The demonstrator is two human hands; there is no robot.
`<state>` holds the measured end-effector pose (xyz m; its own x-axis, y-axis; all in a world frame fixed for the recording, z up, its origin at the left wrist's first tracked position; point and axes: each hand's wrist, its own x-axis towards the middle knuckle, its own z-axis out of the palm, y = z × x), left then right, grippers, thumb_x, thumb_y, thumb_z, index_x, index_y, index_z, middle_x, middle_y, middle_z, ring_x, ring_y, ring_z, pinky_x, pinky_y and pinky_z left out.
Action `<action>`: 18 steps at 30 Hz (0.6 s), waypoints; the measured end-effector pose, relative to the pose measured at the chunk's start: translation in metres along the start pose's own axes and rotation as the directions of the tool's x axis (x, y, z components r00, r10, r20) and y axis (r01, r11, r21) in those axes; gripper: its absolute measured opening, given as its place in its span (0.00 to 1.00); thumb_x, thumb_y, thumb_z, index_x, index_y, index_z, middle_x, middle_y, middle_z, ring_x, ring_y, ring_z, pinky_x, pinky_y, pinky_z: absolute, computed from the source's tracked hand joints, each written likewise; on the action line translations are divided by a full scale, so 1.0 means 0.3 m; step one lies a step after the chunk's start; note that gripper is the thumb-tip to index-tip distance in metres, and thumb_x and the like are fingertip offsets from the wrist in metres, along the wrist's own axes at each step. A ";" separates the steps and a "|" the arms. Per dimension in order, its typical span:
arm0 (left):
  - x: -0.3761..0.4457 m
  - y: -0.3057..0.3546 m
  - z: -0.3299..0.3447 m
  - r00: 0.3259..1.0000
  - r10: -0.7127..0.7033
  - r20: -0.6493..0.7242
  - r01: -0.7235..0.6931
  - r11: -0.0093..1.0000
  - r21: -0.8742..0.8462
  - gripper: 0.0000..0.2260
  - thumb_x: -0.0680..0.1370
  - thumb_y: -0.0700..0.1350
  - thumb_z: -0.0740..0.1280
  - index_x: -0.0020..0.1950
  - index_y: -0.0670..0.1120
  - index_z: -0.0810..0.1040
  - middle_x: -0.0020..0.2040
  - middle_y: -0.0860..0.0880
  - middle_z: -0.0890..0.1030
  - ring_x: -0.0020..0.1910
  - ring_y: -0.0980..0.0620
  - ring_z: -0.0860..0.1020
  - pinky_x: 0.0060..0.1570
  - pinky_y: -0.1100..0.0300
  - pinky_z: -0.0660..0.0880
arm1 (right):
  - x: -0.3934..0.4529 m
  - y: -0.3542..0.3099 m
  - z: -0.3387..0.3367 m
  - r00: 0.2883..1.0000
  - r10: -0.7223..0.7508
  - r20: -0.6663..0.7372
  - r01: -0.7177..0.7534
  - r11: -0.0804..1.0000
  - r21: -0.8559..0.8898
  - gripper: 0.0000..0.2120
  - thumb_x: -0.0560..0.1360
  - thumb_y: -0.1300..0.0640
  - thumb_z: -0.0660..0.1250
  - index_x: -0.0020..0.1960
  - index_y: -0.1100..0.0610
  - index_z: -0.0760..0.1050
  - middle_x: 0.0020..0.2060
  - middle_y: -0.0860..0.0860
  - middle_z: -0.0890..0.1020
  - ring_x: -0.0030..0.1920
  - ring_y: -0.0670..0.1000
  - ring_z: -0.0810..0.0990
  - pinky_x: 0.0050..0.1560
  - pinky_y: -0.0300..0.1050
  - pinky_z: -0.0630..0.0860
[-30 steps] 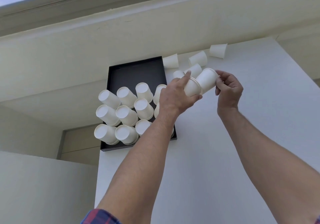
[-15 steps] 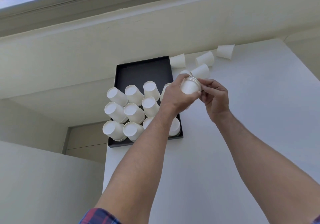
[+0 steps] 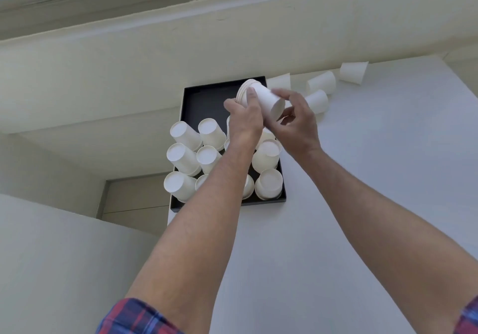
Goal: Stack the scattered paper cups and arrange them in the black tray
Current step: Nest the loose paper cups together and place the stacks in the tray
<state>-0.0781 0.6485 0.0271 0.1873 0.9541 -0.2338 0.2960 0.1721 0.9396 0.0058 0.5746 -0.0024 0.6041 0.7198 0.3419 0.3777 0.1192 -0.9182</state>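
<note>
Both the left hand (image 3: 245,121) and right hand (image 3: 297,124) grasp a cup stack (image 3: 261,98) above the black tray (image 3: 201,95), their forearms hiding several upturned cups (image 3: 183,159).

Matt white paper on the nested cup stack (image 3: 261,99), with thin rolled rims layered at its mouth and a flat, smooth base disc. Same dull, uncoated-looking paper on the upturned cups (image 3: 185,135) inside the black tray (image 3: 207,101). Tray itself matt black, smooth, no gloss; whether card or plastic unclear. Under the tray, a smooth matt white tabletop (image 3: 362,204). Same matt paper on the loose cups (image 3: 353,72) right of the tray. Woven plaid cloth on the sleeve (image 3: 134,318).
</note>
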 end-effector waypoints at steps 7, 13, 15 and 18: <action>0.058 -0.085 -0.120 0.944 0.253 0.209 -0.327 0.656 0.681 0.23 0.85 0.44 0.53 0.81 0.44 0.61 0.83 0.48 0.59 0.80 0.49 0.61 0.70 0.50 0.65 | 0.161 0.056 0.052 0.993 0.097 -0.075 -0.113 0.960 -0.257 0.27 0.71 0.49 0.76 0.65 0.55 0.72 0.57 0.44 0.79 0.49 0.49 0.79 0.47 0.40 0.71; 0.053 -0.151 -0.124 0.903 0.208 0.377 -0.425 0.294 0.856 0.12 0.79 0.40 0.58 0.60 0.42 0.75 0.54 0.48 0.73 0.48 0.46 0.72 0.46 0.52 0.63 | 0.235 0.121 0.110 0.992 0.103 0.067 -0.053 0.853 -0.519 0.26 0.75 0.52 0.72 0.69 0.55 0.68 0.63 0.52 0.77 0.62 0.57 0.75 0.57 0.51 0.73; 0.058 -0.146 -0.131 0.898 0.206 0.390 -0.431 0.231 0.872 0.11 0.79 0.41 0.59 0.58 0.43 0.75 0.50 0.49 0.70 0.45 0.46 0.70 0.45 0.52 0.62 | 0.239 0.137 0.134 0.987 0.111 0.112 -0.024 0.806 -0.591 0.26 0.76 0.53 0.71 0.71 0.54 0.68 0.65 0.53 0.76 0.63 0.59 0.74 0.59 0.51 0.71; 0.071 -0.122 -0.149 0.904 0.177 0.388 -0.423 0.251 0.871 0.05 0.80 0.42 0.57 0.51 0.46 0.73 0.46 0.49 0.71 0.47 0.44 0.72 0.47 0.52 0.63 | 0.249 0.162 0.157 0.973 0.155 0.172 0.003 0.735 -0.678 0.26 0.78 0.53 0.68 0.74 0.53 0.66 0.67 0.55 0.74 0.65 0.60 0.71 0.62 0.52 0.69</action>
<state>-0.1269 0.6734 -0.0012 0.5854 0.7981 -0.1427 0.8107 -0.5738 0.1164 0.0363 0.6662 -0.0310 0.5255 0.8364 0.1557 0.7550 -0.3740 -0.5386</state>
